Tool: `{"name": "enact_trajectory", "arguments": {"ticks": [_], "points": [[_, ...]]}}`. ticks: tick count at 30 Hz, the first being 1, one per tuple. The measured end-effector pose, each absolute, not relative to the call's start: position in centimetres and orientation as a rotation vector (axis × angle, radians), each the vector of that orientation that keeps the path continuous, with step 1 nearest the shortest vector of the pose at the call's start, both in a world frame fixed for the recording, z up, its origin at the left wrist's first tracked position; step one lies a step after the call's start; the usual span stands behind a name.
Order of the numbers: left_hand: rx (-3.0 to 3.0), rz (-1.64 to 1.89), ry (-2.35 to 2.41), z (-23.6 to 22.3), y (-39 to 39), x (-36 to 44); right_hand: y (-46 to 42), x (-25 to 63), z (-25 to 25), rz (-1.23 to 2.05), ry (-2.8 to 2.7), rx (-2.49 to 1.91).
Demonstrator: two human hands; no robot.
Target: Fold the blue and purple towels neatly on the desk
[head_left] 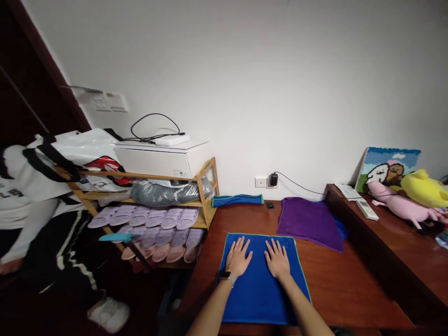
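Observation:
A blue cloth (259,289) with a light green edge lies spread flat on the brown wooden table (350,280). My left hand (238,258) rests palm down on its upper left part, fingers stretched out, a watch on the wrist. On the upper right part lies my right hand (277,259), also flat with fingers spread. Neither hand grips anything. Behind them, a rolled blue cloth (238,200) sits against the wall. To the right, a purple cloth (308,221) lies over another blue cloth (341,228), which is mostly covered.
Left of the table stands a wooden rack (206,196) with several slippers (150,217) and a white box (157,158). A seated person's leg (73,247) is at far left. A black charger (274,178) is plugged into the wall. Plush toys (402,203) lie on the raised right surface.

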State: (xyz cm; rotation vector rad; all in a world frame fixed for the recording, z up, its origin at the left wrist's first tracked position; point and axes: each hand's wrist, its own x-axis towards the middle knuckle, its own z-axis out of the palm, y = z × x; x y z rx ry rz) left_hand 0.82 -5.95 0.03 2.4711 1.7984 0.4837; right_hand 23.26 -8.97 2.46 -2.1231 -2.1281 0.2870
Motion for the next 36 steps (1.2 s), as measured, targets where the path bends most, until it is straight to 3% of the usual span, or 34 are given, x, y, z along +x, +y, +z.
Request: {"name": "enact_trajectory", "arguments": {"ticks": [7,17,23,28,36], "points": [[2.345,0.545,2.027,-1.1,-5.4,-1.4,-7.9,30.5,0.7,0.255,-1.962,-2.362],[2.367,0.361,1.948,2.3,-6.1,-1.1,-7.8,33.6,1.8,0.545,-1.775,-2.028],[2.551,0.675,1.775,-0.3,-12.8,-3.1,-13.2,42.0,-1.3,0.284,-1.605,-2.095],[2.487,0.597,1.857,-2.5,-16.0,-3.6,-15.0,42.4,-2.7,0.132,-1.754,-2.167],[2.452,0.538,1.876,-1.2,-15.7,-3.1,-15.0,41.5,-1.1,0.120,-1.750,-2.193]]}}
